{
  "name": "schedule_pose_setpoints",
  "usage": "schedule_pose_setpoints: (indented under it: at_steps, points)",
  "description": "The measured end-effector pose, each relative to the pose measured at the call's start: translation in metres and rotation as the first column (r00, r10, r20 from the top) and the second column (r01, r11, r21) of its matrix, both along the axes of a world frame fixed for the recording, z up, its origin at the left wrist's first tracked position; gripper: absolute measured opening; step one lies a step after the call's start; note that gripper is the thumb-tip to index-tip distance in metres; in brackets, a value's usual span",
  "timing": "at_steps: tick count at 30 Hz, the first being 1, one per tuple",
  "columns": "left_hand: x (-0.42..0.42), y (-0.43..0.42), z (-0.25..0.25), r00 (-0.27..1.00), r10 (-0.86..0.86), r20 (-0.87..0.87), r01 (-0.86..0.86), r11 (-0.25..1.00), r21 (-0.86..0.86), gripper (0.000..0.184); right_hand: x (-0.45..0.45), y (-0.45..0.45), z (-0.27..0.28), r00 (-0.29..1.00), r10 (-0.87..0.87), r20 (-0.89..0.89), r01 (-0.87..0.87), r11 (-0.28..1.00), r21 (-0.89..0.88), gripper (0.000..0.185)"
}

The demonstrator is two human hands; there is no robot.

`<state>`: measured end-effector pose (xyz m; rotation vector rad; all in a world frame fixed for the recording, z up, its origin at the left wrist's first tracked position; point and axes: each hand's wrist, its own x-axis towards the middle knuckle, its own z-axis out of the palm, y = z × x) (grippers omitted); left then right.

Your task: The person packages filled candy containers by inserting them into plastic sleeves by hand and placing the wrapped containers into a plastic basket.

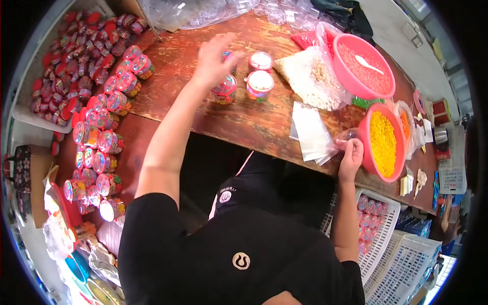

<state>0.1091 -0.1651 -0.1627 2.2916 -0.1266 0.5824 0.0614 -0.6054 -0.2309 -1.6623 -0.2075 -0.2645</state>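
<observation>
Over the wooden table (188, 46), my left hand (214, 61) has its fingers spread, close above a small jar (227, 57) that it partly hides. Just below that hand stands another jar (224, 90) with a clear lid. Two more jars, one (261, 61) behind the other (259, 84), show white tops to the right. My right hand (351, 156) pinches a clear plastic piece (346, 136) beside the pink bowl of yellow pieces (384, 145). White packets (309, 133) lie left of my right hand.
Rows of filled jars (107, 140) line the left side, near a bin of red-lidded jars (76, 66). At the right are a pink bowl of pink pieces (363, 66) and a bag of white pieces (315, 76). A white crate (384, 223) sits below the table edge.
</observation>
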Motion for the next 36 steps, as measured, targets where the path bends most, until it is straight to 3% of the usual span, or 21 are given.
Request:
schedule_pose_setpoints:
  at_steps: [1, 2, 3, 7, 8, 9, 11, 13, 15, 17, 18, 19, 21, 23, 26, 28, 31, 33, 35, 36]
  points:
    - [-0.011, 0.002, 0.005, 0.995, 0.076, 0.059, -0.044, 0.902, -0.429, 0.063, 0.001, -0.002, -0.002, 1.0, -0.028, -0.013, 0.029, 0.999, 0.041, 0.014]
    - [-0.03, 0.006, 0.005, 0.977, 0.207, 0.054, -0.165, 0.89, -0.425, 0.082, -0.001, 0.0, 0.001, 0.999, -0.031, -0.015, 0.032, 0.998, 0.051, 0.014]
    - [-0.049, 0.007, -0.003, 0.977, 0.204, 0.057, -0.163, 0.894, -0.417, 0.082, -0.004, 0.003, 0.008, 0.999, -0.042, -0.031, 0.046, 0.99, 0.131, 0.017]
    - [-0.084, 0.001, -0.055, 0.953, 0.21, -0.218, -0.228, 0.972, -0.062, 0.118, -0.019, 0.014, 0.029, 0.992, 0.018, -0.121, 0.017, 0.959, 0.282, 0.025]
    - [-0.086, -0.011, -0.06, 0.94, 0.29, -0.182, -0.296, 0.955, -0.01, 0.105, -0.024, 0.022, 0.035, 0.988, 0.053, -0.143, -0.005, 0.949, 0.316, 0.025]
    - [-0.083, -0.018, -0.061, 0.94, 0.286, -0.185, -0.294, 0.956, -0.014, 0.105, -0.027, 0.026, 0.04, 0.983, 0.087, -0.161, -0.025, 0.937, 0.349, 0.025]
    - [-0.073, -0.026, -0.06, 0.914, 0.366, -0.175, -0.39, 0.911, -0.131, 0.086, -0.028, 0.028, 0.041, 0.963, 0.142, -0.229, -0.064, 0.946, 0.317, 0.019]
    - [-0.072, -0.03, -0.063, 0.968, 0.234, -0.092, -0.249, 0.832, -0.495, 0.07, -0.03, 0.034, 0.051, 0.935, 0.28, -0.217, -0.19, 0.914, 0.359, 0.015]
    - [-0.078, -0.03, -0.063, 0.992, 0.123, -0.032, -0.118, 0.796, -0.593, 0.062, -0.036, 0.044, 0.066, 0.892, 0.392, -0.225, -0.28, 0.87, 0.407, 0.017]
    - [-0.099, -0.058, -0.037, 0.984, -0.148, 0.095, 0.149, 0.412, -0.899, 0.056, -0.041, 0.044, 0.074, 0.851, 0.459, -0.255, -0.306, 0.828, 0.471, 0.019]
    - [-0.105, -0.067, -0.038, 0.952, -0.243, 0.186, 0.261, 0.329, -0.907, 0.054, -0.043, 0.042, 0.072, 0.839, 0.458, -0.295, -0.283, 0.829, 0.481, 0.02]
    - [-0.112, -0.08, -0.03, 0.944, -0.276, 0.181, 0.267, 0.318, -0.909, 0.054, -0.042, 0.041, 0.072, 0.823, 0.463, -0.328, -0.269, 0.827, 0.494, 0.02]
    - [-0.127, -0.109, -0.012, 0.819, -0.523, 0.237, 0.274, -0.007, -0.962, 0.055, -0.045, 0.038, 0.076, 0.831, 0.457, -0.316, -0.288, 0.842, 0.457, 0.021]
    - [-0.137, -0.136, -0.003, 0.789, -0.579, 0.204, 0.215, -0.051, -0.975, 0.055, -0.047, 0.035, 0.078, 0.821, 0.439, -0.366, -0.311, 0.88, 0.358, 0.02]
    - [-0.138, -0.156, -0.011, 0.684, -0.694, 0.224, 0.193, -0.124, -0.973, 0.058, -0.054, 0.031, 0.088, 0.791, 0.505, -0.345, -0.335, 0.83, 0.446, 0.019]
    - [-0.139, -0.164, -0.015, 0.669, -0.719, 0.19, 0.188, -0.083, -0.979, 0.062, -0.059, 0.028, 0.098, 0.74, 0.586, -0.33, -0.356, 0.759, 0.546, 0.018]
    - [-0.144, -0.175, -0.011, 0.646, -0.754, 0.119, 0.146, -0.03, -0.989, 0.073, -0.061, 0.019, 0.1, 0.72, 0.593, -0.36, -0.369, 0.767, 0.525, 0.027]
    - [-0.146, -0.182, -0.009, 0.621, -0.779, 0.09, 0.146, 0.001, -0.989, 0.081, -0.065, 0.02, 0.108, 0.705, 0.648, -0.29, -0.405, 0.703, 0.585, 0.024]
    - [-0.147, -0.184, -0.007, 0.614, -0.784, 0.087, 0.101, -0.031, -0.994, 0.085, -0.065, 0.018, 0.109, 0.699, 0.653, -0.291, -0.596, 0.757, 0.267, 0.013]
    - [-0.146, -0.184, -0.01, 0.588, -0.803, 0.095, 0.13, -0.022, -0.991, 0.083, -0.067, 0.021, 0.11, 0.72, 0.652, -0.237, -0.605, 0.757, 0.247, 0.012]
